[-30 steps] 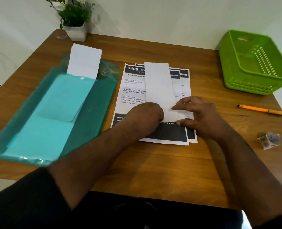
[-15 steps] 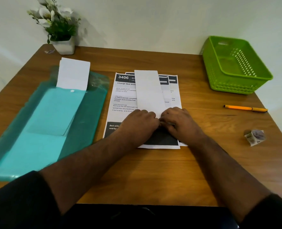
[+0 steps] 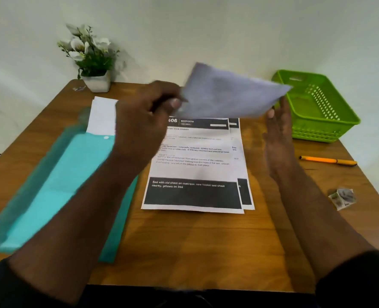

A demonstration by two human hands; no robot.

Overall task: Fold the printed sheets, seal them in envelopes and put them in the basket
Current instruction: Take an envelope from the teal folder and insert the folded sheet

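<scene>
The folded white paper sheet [image 3: 226, 94] is up in the air above the wooden table [image 3: 195, 247], tilted and smeared by motion blur, so its folds and edges cannot be read. The left hand [image 3: 148, 121] pinches the sheet's near-left corner between thumb and curled fingers; the fingertips themselves are blurred and partly covered by the paper. The right hand [image 3: 277, 132] stands edge-on at the sheet's right end with its fingers straight and spread loosely; its upper fingertips vanish behind the paper, and whether they touch it cannot be told.

Below both hands lies a stack of printed white sheets with black header and footer bands [image 3: 195, 165], flat on the table; the left hand hides the top-left corner, and only a thin strip of the lower sheets shows at the right edge.

Left of the left hand is a translucent teal plastic folder [image 3: 50, 192], blurred and partly covered by the left forearm, with white envelopes [image 3: 102, 116] sticking out of its far end. Beyond the right hand sits the green perforated plastic basket [image 3: 317, 107], its near-left corner masked by the sheet. Right of the right wrist lie an orange pen [image 3: 328, 161] and a small crumpled item [image 3: 342, 196] too unclear to identify. A white potted plant [image 3: 93, 63] stands beyond the left hand.
</scene>
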